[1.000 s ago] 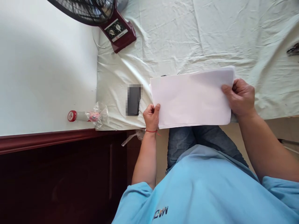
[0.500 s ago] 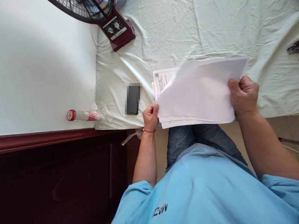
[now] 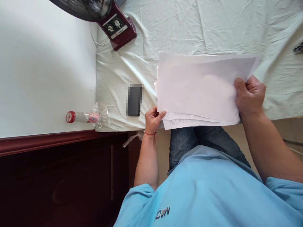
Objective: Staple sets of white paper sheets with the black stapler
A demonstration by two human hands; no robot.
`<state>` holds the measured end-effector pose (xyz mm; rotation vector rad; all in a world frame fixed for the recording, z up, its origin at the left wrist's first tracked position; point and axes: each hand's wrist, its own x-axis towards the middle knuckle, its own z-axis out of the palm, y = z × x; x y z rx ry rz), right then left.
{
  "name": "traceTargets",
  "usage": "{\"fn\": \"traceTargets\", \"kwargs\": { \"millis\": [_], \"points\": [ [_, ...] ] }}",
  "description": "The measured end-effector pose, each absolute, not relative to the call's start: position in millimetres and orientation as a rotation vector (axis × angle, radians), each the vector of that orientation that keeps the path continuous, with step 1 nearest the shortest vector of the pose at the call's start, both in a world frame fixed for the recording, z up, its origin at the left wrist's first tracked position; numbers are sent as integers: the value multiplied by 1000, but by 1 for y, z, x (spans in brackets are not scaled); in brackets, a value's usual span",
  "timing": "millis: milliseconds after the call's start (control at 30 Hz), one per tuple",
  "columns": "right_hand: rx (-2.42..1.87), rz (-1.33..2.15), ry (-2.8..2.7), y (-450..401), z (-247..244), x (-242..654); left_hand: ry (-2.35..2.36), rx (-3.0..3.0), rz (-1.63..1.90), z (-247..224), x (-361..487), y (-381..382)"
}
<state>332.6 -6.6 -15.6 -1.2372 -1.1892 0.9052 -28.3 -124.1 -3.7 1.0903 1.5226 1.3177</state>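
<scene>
A stack of white paper sheets (image 3: 199, 85) is held near the table's front edge, its top sheet blank and lying nearly flat over the others. Lines of print show on a lower sheet (image 3: 182, 122) that sticks out along the near edge. My right hand (image 3: 251, 96) grips the stack's right side, thumb on top and fingers beneath. At the near left corner my left hand (image 3: 153, 119) pinches the sheets, its thumb on the paper and its fingers partly hidden below. A red string bracelet circles the left wrist.
A dark phone (image 3: 134, 101), partly blurred out, lies left of the papers. Further left is a red-capped bottle (image 3: 79, 117) in clear plastic. A dark red fan (image 3: 121, 30) stands at the back left on the pale tablecloth (image 3: 175, 28). A small dark object (image 3: 298, 48) lies far right.
The top sheet's far left corner has swung over to the left and down, covering the printed page beneath. My left thumb has moved onto the paper's corner. My right hand has shifted slightly right.
</scene>
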Motion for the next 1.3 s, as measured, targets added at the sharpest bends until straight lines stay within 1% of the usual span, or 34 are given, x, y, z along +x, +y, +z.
{"fn": "traceTargets", "kwargs": {
  "millis": [100, 367, 600, 833, 1033, 1133, 1300],
  "points": [
    [-1235, 894, -1174, -5, -18, 333, 1505, 1090, 1298, -8, -32, -125],
    [-1252, 918, -1178, -6, -15, 332, 1697, 1098, 1388, -2, -25, -122],
    [-1238, 902, -1142, -5, -14, 331, 1472, 1016, 1322, -4, -28, -126],
    [-1259, 885, -1134, -8, -11, 328, 1626, 1024, 1375, -9, -28, -122],
    [-1217, 873, -1113, -6, -13, 329, 1425, 1012, 1270, -8, -35, -123],
    [-1204, 886, -1098, -5, -14, 328, 1471, 1043, 1240, -7, -35, -123],
    [-1211, 884, -1106, -6, -12, 327, 1557, 1047, 1314, -11, -33, -121]
  ]
}}
